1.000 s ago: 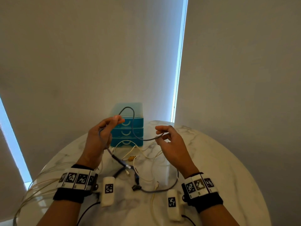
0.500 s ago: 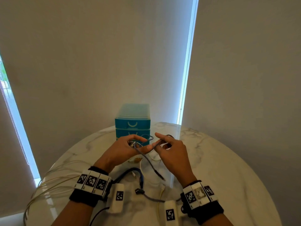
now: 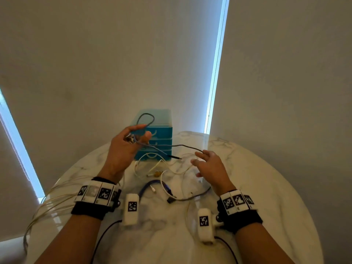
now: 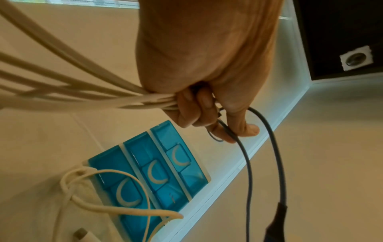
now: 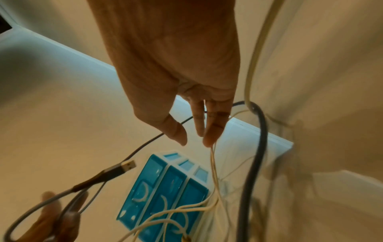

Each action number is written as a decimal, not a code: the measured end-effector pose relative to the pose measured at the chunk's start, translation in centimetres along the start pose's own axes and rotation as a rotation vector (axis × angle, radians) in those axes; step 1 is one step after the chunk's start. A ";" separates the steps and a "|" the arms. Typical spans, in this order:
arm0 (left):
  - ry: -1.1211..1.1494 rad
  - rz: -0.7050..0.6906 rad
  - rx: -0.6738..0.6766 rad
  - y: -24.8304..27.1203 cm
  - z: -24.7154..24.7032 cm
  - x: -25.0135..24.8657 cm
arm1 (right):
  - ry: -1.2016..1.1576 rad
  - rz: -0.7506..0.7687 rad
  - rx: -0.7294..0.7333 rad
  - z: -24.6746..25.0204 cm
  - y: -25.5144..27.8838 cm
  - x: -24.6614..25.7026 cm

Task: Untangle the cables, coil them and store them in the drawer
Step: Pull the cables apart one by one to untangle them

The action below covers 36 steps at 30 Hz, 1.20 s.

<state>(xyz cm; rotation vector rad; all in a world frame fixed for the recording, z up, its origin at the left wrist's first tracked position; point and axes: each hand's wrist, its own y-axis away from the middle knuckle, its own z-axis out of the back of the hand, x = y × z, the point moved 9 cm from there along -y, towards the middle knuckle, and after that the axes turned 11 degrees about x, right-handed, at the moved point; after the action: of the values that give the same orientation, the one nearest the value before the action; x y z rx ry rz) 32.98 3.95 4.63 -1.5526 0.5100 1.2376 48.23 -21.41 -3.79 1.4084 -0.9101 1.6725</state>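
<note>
From the head view, the left hand (image 3: 122,149) is raised above the round worktop (image 3: 257,197), its fingers curled round a small loop of grey cable (image 3: 146,119) that stands up in front of the blue drawer box (image 3: 162,130). The cable runs on rightward to the right hand (image 3: 211,168), which hovers with fingers spread and relaxed, the cable touching its fingertips but not gripped.

The left wrist view shows what the head view hides: the left fingers (image 4: 199,111) clench the grey cable against the thumb, and two strands hang down, one ending in a dark plug sleeve (image 4: 277,221). The right wrist view shows the flat metal USB plug (image 5: 126,167) at the cable's free end, hanging loose near the drawer box.

The worktop is white marble with grey veins, glossy. On it lie thin cream cables (image 3: 152,168) in loose tangles, a blue braided cable (image 3: 150,185) and a dark cable (image 3: 190,197). The drawer box is translucent blue plastic with three closed drawers, each with a pale crescent handle (image 4: 128,194). Behind it are plain pale walls and a bright vertical strip of window (image 3: 217,63).
</note>
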 end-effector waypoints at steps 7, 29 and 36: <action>0.121 -0.017 -0.060 -0.1 1.5 0.7 | -0.064 0.183 -0.228 3.7 1.3 1.7; 0.266 -0.012 -0.103 -0.8 -0.2 0.5 | 0.467 -0.067 0.061 0.2 0.5 0.0; 0.436 -0.045 -0.231 -0.5 2.2 1.3 | 0.470 -0.065 0.087 -0.2 1.1 -0.2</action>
<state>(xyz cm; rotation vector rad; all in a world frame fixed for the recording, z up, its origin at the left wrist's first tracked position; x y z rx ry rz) 32.87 6.43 3.81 -2.0359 0.6206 0.9468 47.14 -21.76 -4.10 1.0164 -0.5252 1.8982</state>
